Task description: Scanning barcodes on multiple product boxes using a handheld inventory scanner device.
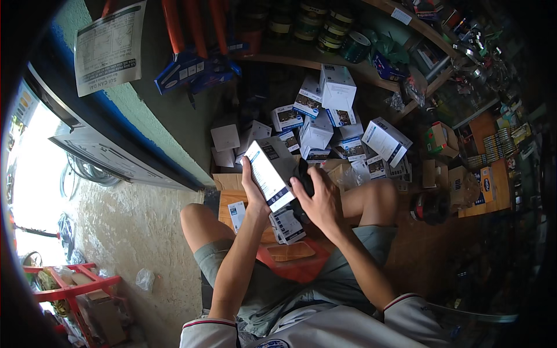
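Observation:
My left hand (pixel 256 185) grips a white printed cardboard box (pixel 269 176) by its left side, tilted above my lap. My right hand (pixel 321 202) is closed around a black handheld tool (pixel 306 178) pressed close to the box's right side. My fingers and the box hide much of the tool, so its exact kind cannot be told. Below my hands, more white printed boxes (pixel 288 228) lie between my knees, and a small white and blue box (pixel 236 215) lies left of them. In front, similar white boxes (pixel 317 130) are heaped in a loose pile.
A red plastic stool (pixel 296 272) shows between my thighs. Orange-handled saws (pixel 196 69) with blue sleeves hang at upper left beside a printed sheet (pixel 109 48). Shelves (pixel 300 62) with tins (pixel 333 32) stand behind the pile. Small cartons (pixel 461 185) sit at right. A red rack (pixel 74 287) stands lower left.

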{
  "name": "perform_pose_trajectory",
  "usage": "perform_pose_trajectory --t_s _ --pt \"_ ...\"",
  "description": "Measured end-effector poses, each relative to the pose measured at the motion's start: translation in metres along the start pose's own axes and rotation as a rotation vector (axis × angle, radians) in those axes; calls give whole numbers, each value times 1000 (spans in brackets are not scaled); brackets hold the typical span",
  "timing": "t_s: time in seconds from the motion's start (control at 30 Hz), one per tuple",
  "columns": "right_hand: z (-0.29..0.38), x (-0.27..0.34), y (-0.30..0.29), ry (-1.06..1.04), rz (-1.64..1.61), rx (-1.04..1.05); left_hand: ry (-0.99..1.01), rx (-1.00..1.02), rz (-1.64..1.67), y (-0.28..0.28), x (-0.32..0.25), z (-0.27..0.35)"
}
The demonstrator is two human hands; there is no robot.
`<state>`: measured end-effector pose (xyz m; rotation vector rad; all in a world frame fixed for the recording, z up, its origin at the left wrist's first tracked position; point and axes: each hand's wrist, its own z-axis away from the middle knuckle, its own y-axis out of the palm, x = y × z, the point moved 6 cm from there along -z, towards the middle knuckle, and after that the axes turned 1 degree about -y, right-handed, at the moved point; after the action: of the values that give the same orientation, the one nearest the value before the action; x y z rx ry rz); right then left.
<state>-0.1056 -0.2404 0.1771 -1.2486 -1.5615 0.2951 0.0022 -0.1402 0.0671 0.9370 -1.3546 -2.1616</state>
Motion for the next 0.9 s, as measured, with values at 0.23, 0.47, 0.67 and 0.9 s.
perform_pose_trajectory --t_s 0.23,0.47,0.67,0.9 --pt "-74 -5 -6 -37 73 19 -386 214 29 5 38 9" --pt "-53 -39 7 276 1 -263 -147 119 13 14 36 7" --pt "9 -86 30 438 -114 -65 -61 90 -18 4 9 -1" --pt "2 -40 -12 201 -336 6 -136 45 -316 -2 32 -5"
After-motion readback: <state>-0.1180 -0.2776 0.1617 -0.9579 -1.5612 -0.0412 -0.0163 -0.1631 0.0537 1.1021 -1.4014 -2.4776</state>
